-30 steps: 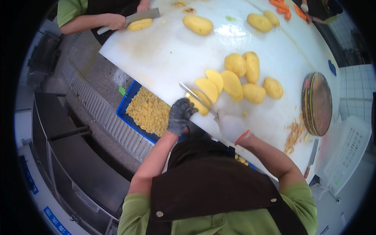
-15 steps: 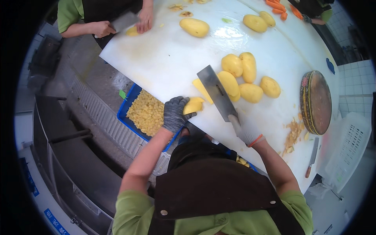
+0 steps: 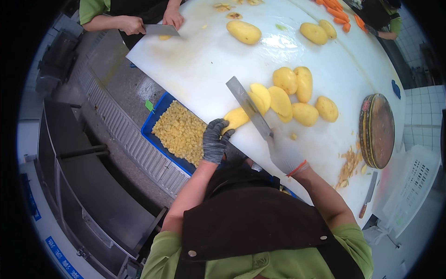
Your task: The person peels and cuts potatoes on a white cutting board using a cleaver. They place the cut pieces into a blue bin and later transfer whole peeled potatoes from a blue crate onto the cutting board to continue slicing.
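Note:
My left hand (image 3: pixel 215 139), in a grey glove, holds the near end of a peeled potato piece (image 3: pixel 235 119) at the edge of the white table (image 3: pixel 195 69). My right hand (image 3: pixel 285 153), in a white glove with an orange cuff, is closed round the handle of a cleaver (image 3: pixel 249 108). The blade stands steeply at the far end of the potato piece, with potato slices (image 3: pixel 280 103) just beyond it. Whether the edge has entered the potato I cannot tell. Several whole peeled potatoes (image 3: pixel 304 114) lie to the right of the slices.
Below the table edge stands a blue crate (image 3: pixel 147 128) of diced potato. At right are a round chopping block (image 3: pixel 377 131), peelings (image 3: pixel 349 167), a knife (image 3: pixel 368 195) and a white plastic basket (image 3: pixel 411 190). Co-workers' hands (image 3: pixel 133 25) work at the far left and far right; carrots (image 3: pixel 337 14) lie behind.
My left hand now holds a longer potato piece reaching to the cleaver. The blade has turned more edge-on and tilts further left. The far-left co-worker's blade has levelled. The whole view has shifted slightly.

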Tool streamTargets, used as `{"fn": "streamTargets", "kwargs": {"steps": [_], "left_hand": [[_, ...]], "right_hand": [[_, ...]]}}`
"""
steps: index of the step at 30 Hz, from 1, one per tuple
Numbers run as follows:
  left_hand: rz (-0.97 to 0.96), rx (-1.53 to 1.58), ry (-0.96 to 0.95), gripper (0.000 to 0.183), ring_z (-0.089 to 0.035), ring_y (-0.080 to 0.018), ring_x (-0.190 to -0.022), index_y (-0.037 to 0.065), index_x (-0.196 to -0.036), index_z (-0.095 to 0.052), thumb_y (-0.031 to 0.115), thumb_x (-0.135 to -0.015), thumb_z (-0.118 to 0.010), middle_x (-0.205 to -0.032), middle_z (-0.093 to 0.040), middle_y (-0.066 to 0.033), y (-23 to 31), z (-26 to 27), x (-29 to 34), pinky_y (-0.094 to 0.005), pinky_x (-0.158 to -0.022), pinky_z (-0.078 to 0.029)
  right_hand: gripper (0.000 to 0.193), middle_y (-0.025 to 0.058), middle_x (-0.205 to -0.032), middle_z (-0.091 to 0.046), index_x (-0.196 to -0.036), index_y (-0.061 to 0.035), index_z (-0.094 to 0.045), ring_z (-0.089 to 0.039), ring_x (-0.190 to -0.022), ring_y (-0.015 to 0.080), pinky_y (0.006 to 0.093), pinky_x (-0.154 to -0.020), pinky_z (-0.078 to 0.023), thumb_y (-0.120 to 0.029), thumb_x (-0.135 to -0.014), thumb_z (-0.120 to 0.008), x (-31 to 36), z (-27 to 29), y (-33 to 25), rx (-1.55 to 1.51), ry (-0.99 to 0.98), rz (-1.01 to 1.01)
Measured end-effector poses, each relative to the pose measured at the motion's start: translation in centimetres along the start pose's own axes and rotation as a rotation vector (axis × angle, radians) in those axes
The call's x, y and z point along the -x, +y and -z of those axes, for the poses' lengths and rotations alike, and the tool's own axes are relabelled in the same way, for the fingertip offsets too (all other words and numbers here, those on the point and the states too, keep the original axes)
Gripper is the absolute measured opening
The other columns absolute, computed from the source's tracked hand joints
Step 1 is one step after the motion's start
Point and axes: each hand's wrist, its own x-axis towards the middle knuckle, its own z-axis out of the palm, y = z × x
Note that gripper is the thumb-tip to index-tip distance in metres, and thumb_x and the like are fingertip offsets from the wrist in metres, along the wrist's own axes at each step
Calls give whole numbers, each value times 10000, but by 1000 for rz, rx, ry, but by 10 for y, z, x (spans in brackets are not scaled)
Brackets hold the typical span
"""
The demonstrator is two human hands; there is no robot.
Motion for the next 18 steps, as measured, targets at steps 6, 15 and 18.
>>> {"fn": "streamTargets", "kwargs": {"steps": [6, 15, 18], "left_hand": [[-36, 7, 43, 299, -614, -271, -951, 2, -1007, -662, 58, -734, -767, -1020, -619, -150, -7, -5, 7, -348, -834, -516], [-50, -122, 7, 296, -623, -298, -887, 1, -968, -665, 119, -723, -784, -955, -632, -162, -2, 0, -9, -361, -787, -515], [-14, -304, -57, 366, -635, -302, -863, 44, -991, -682, 235, -703, -802, -915, -660, -135, 2, 4, -27, -380, -753, -504]], "right_hand": [[262, 268, -700, -603, -1081, 40, -454, -602, -657, 439, 513, -603, -460, -169, -923, -462, -20, -24, 11, 60, -140, -2], [296, 272, -765, -623, -1089, 39, -461, -612, -730, 449, 525, -681, -467, -197, -911, -487, -22, -19, -1, 39, -202, -10], [274, 273, -823, -624, -1106, 10, -474, -606, -767, 444, 515, -711, -460, -194, -924, -490, -25, -20, 17, -23, -109, -68]]}}
